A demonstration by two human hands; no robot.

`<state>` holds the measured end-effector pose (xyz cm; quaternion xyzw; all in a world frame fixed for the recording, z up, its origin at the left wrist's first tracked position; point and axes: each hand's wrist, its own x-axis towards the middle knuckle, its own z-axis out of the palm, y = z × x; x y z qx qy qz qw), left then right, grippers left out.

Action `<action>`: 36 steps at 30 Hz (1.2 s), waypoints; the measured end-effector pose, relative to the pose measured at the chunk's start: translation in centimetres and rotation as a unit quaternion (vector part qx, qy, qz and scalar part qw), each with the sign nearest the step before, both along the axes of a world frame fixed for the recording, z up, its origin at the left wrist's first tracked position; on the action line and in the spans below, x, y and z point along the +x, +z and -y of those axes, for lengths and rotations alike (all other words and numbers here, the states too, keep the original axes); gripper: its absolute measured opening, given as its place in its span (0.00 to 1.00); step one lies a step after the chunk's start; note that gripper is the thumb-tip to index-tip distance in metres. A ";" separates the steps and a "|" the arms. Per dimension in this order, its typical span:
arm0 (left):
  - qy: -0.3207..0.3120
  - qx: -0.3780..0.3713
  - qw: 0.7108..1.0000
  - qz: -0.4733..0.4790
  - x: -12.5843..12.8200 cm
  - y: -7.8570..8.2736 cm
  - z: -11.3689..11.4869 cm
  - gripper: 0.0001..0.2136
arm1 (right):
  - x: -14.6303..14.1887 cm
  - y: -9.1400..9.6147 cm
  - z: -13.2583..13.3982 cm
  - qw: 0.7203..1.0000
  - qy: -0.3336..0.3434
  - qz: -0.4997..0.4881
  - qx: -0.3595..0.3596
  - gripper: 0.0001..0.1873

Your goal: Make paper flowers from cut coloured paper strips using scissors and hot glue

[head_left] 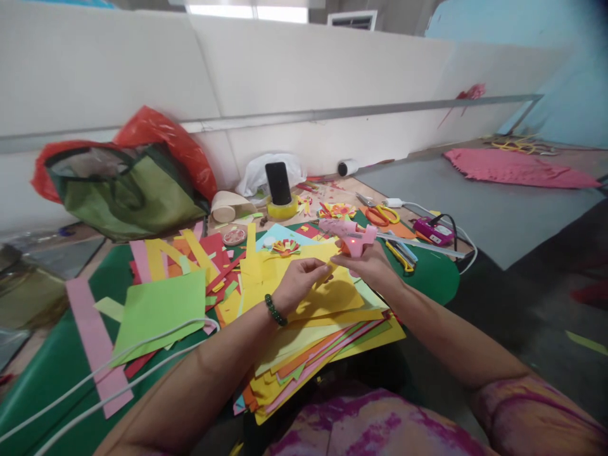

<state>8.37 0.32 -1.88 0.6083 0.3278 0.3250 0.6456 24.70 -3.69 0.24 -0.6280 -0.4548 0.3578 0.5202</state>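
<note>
My right hand is wrapped round a pink glue gun with a small lit orange light, its nozzle toward the left. In the fingers of my left hand is a yellow paper strip, pinched close to the gun and partly hidden by the fingers. Both hands are over a thick stack of coloured paper with yellow sheets on top. Just beyond them lies a fringed paper flower in red, yellow and green.
Scissors, a yellow cutter and a purple power strip lie to the right. A phone leans upright on a tape roll. Left are a green sheet, paper scraps, white cables and a green bag.
</note>
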 end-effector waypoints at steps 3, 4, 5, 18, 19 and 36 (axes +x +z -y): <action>-0.007 -0.010 1.000 -0.008 -0.1 0.1 0.0 0.16 | 0.0 -0.2 -0.1 1.000 -0.010 0.014 0.007 0.24; -0.009 -0.012 1.000 -0.010 -0.1 0.1 0.0 0.16 | 0.0 -0.3 -0.1 1.000 -0.012 0.018 0.005 0.23; -0.009 -0.013 1.000 -0.011 -0.1 0.1 0.0 0.16 | 0.0 -0.3 -0.1 1.000 -0.011 0.018 0.002 0.23; 0.000 -0.036 0.999 0.001 0.0 0.0 0.0 0.16 | -0.4 -0.3 0.1 1.000 0.009 -0.015 0.004 0.25; 0.002 -0.039 0.999 0.003 0.0 0.0 0.0 0.16 | -0.3 -0.3 0.1 1.000 0.010 -0.014 0.009 0.25; 0.123 -0.171 0.976 0.051 -1.3 0.3 -3.5 0.14 | 10.4 -3.3 -6.2 0.993 -0.091 0.072 -0.038 0.11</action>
